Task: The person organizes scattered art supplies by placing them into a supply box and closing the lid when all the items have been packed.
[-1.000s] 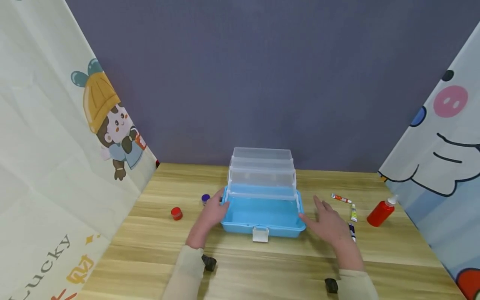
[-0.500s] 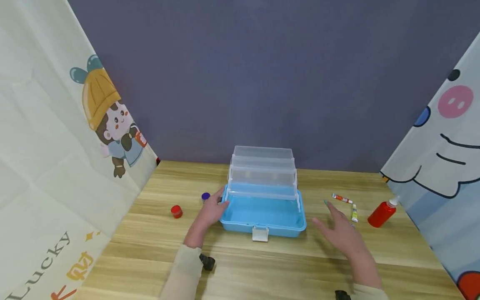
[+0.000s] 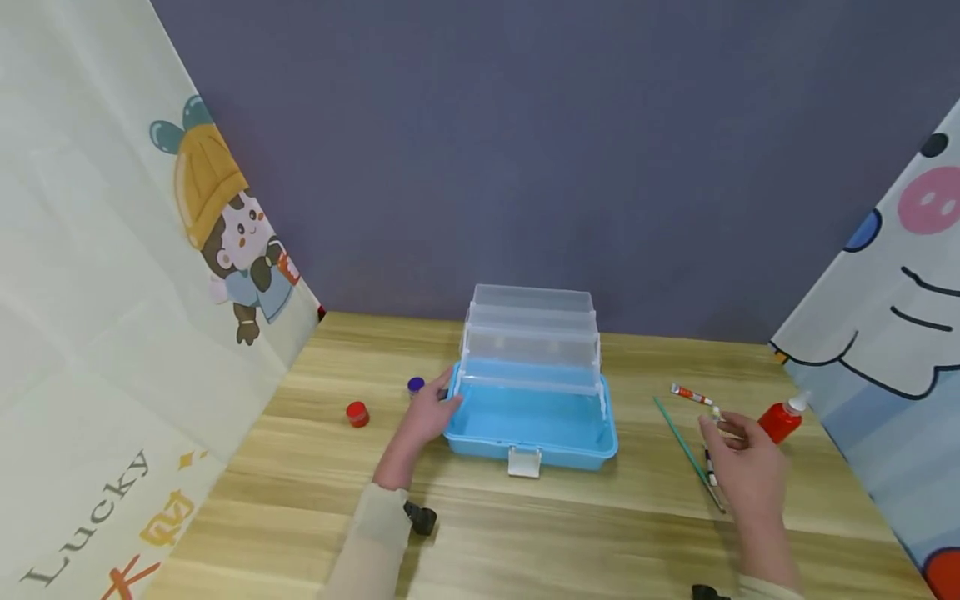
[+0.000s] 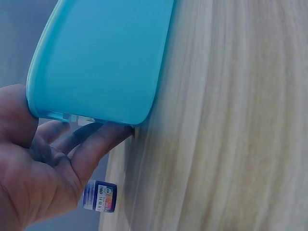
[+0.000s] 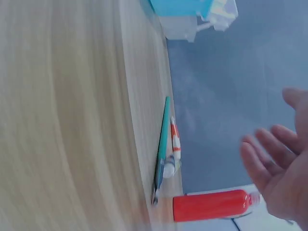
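A light blue plastic box (image 3: 531, 452) stands in the middle of the table, its clear tiered trays (image 3: 531, 346) raised at the back. My left hand (image 3: 429, 414) grips its left wall, thumb at the rim and fingers against the outside. Over the right side of the table, my right hand (image 3: 750, 471) hovers with loosely bent fingers, holding nothing in the right wrist view. Below and around it lie a green-handled paintbrush (image 3: 678, 437), a red-and-white paint tube (image 3: 692, 395), a dark paint tube (image 3: 710, 468) and a yellowish tube (image 3: 716, 412), partly hidden by the fingers.
A red squeeze bottle (image 3: 778, 422) with a white nozzle stands just beyond my right hand. Left of the box are a red jar (image 3: 357, 414) and a purple-lidded jar (image 3: 416, 385), the latter close by my left hand. A dark backdrop (image 3: 525, 167) rises behind the table.
My right hand has left the box's right side and moved right, to above the tubes, uncovering the paintbrush. My left hand keeps its hold on the box.
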The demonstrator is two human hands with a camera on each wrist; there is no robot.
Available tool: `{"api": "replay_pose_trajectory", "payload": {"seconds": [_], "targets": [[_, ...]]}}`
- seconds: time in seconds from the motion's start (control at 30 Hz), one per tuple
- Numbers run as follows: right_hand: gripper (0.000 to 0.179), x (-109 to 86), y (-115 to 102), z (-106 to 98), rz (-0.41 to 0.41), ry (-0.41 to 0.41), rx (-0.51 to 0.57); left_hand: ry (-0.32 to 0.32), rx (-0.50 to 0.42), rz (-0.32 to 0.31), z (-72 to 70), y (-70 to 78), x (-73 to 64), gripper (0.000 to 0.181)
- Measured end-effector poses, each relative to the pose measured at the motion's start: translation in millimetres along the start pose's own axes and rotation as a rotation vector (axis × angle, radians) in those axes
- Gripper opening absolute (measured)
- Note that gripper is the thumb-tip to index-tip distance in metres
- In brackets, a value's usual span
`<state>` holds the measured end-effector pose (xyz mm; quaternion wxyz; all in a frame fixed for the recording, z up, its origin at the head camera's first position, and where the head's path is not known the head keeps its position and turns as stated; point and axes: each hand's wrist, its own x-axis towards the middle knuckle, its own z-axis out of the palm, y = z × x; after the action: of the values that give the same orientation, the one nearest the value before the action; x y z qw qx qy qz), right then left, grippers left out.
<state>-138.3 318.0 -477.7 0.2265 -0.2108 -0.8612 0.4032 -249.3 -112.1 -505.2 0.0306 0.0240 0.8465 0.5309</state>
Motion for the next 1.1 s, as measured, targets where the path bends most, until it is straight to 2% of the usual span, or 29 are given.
{"api": "replay_pose_trajectory", "payload": {"seconds": [0.07,0.17,0.27,0.33,0.43,0.67,0.9,1.1], "targets": [[0.047,2.9,3.8,-2.3,0.091,0.112,0.072,0.004,-0.02,0.001,-0.7,0.0,-1.1,0.061],[0.033,7.7,11.7,-6.1,0.185,0.275,0.167,0.006,-0.036,-0.009,-0.1,-1.1,-1.2,0.061],[0.021,14.0,19.9,-9.4,0.241,0.378,0.261,0.008,-0.038,-0.021,0.1,-2.0,-1.7,0.061],[0.021,18.4,24.7,-10.9,0.274,0.408,0.31,0.008,-0.042,-0.031,-0.5,-1.3,-2.7,0.061],[0.029,26.0,32.2,-12.6,0.336,0.414,0.352,0.012,-0.043,-0.04,-1.5,0.2,-3.2,0.061],[0.046,42.8,49.2,-16.4,0.413,0.419,0.343,0.006,-0.045,-0.048,-1.2,3.0,0.3,0.06],[0.06,56.5,56.7,-19.1,0.467,0.344,0.452,0.025,-0.057,-0.055,-1.3,1.4,1.5,0.06],[0.062,65.4,64.6,-13.3,0.487,0.296,0.438,0.018,-0.042,-0.069,-0.1,0.8,0.5,0.06]]}}
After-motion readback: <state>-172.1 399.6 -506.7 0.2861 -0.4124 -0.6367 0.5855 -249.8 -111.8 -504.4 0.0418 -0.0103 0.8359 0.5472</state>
